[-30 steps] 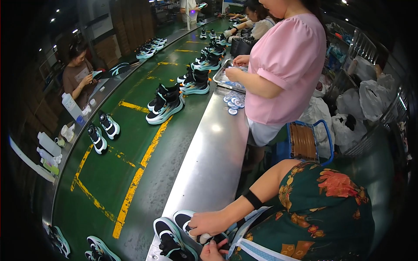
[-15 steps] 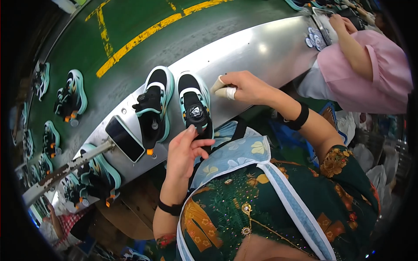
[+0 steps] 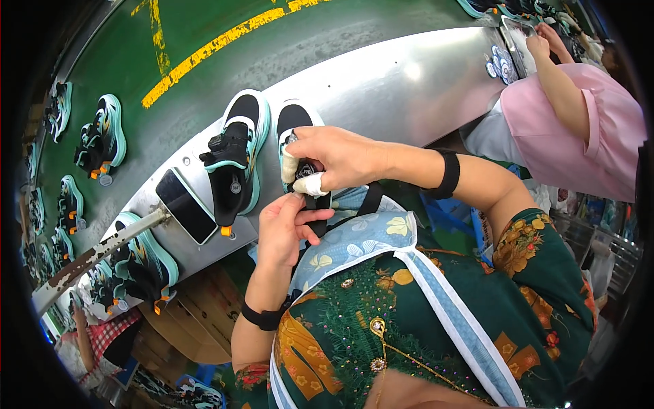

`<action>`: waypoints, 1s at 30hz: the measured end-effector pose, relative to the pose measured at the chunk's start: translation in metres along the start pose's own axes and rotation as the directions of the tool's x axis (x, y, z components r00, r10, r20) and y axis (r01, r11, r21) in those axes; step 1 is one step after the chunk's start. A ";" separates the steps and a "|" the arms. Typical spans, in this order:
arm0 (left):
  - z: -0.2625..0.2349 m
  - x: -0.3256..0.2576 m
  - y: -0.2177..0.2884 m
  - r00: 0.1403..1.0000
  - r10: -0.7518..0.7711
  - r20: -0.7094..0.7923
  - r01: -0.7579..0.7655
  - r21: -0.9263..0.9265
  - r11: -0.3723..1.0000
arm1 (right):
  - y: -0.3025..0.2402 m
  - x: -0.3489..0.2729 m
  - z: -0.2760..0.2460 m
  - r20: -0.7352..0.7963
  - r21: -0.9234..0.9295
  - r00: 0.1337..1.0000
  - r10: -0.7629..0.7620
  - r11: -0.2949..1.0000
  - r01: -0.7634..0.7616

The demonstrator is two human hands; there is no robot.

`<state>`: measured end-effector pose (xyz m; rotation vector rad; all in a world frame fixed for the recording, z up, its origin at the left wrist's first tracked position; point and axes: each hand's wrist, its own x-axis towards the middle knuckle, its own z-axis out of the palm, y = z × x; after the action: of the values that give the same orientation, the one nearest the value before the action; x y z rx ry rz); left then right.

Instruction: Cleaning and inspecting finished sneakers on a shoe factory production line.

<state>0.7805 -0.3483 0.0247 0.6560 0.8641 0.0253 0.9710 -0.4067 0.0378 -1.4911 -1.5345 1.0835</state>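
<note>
A black, white and mint sneaker lies on the metal bench with its toe away from me; a round black dial sits on its upper. My right hand, thumb and forefinger covered in pale finger wraps, reaches over the shoe and grips around the dial, hiding much of it. At the near end of the dial, my left hand pinches the upper with thumb and forefinger, its other fingers loosely bent. Just left stands the matching sneaker, with an orange loop at its heel, untouched.
A dark-screened phone lies left of the shoes, by a worn metal bar. More sneakers stand on the green surface beyond the metal bench. At right, a person in pink works at the bench.
My right hand has moved left from beside the sneaker onto its dial. My left hand keeps its pinch at the near end of the dial. The view has shifted slightly.
</note>
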 end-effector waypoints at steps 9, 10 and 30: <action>0.008 0.003 -0.003 1.000 -0.019 0.024 0.020 -0.023 1.000 | -0.002 -0.025 -0.004 -0.097 -0.144 0.995 0.028 0.989 -0.042; 0.008 0.003 -0.003 0.999 -0.021 0.026 0.022 -0.033 0.999 | -0.001 -0.025 -0.003 -0.119 -0.298 0.992 -0.052 0.954 0.015; -0.075 0.011 0.055 0.890 0.420 -0.177 -0.044 0.884 0.465 | -0.018 -0.027 -0.079 -0.077 -0.767 0.968 0.237 0.607 -0.209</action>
<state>0.7474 -0.2619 0.0125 1.8101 1.1406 -0.0411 1.0389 -0.4266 0.0860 -2.3031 -2.0117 0.5544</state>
